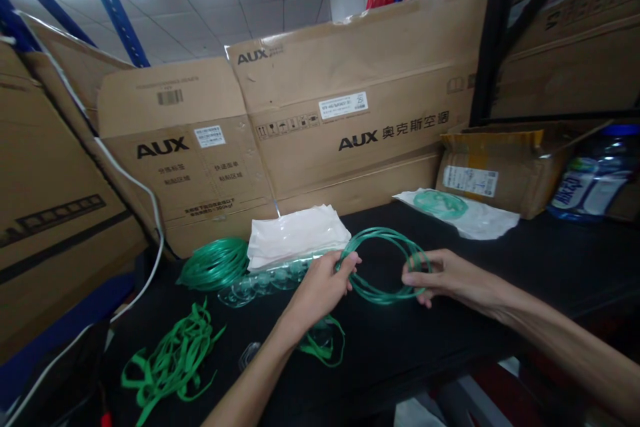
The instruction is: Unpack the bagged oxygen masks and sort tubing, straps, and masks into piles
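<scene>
Fingers of the left hand (323, 280) and right hand (443, 275) are gripping 2 sides of the green tube coil (383, 297) between them over the counter (395, 353), so a slackening pinch could be letting untied loops spring apart.

1 head-worn view | above black table (550, 260) | faces forward, down | left hand (324, 281), right hand (445, 272) near; cardboard (310, 167) beyond
</scene>
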`<state>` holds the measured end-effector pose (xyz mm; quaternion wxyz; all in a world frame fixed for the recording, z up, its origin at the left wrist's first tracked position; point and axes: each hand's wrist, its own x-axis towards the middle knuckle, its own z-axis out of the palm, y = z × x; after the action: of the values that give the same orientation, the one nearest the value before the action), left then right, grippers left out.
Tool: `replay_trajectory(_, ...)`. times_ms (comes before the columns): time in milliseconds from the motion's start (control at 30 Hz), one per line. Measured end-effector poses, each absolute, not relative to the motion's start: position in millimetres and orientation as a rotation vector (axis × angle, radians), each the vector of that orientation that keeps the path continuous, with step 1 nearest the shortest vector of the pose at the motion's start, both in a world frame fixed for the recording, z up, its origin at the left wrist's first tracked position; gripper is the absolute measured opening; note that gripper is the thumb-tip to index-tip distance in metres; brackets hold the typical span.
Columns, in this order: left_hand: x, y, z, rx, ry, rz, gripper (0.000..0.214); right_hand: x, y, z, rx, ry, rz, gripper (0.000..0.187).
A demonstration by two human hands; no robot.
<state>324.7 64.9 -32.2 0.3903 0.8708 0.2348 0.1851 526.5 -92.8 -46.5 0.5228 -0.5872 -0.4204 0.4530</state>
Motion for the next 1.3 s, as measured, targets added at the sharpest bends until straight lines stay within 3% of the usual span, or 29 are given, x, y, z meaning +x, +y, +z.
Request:
replay_trajectory(867, 319, 54, -5, 2.293, 0.479, 0.180, 0.044, 527, -115, -50, -1.291, -1.103, 0.879, 0.029)
replay_trajectory(1100, 313, 63, 2, 2.107, 0.442, 0.297, 0.035, 517, -104, -37, -1.207, -0.921, 0.842, 0.043)
replay_trajectory(1300, 289, 97, 30, 1.916, 0.563, 0.535, 0.040, 500, -78, -30, -1.052, -0.817, 0.835, 0.056)
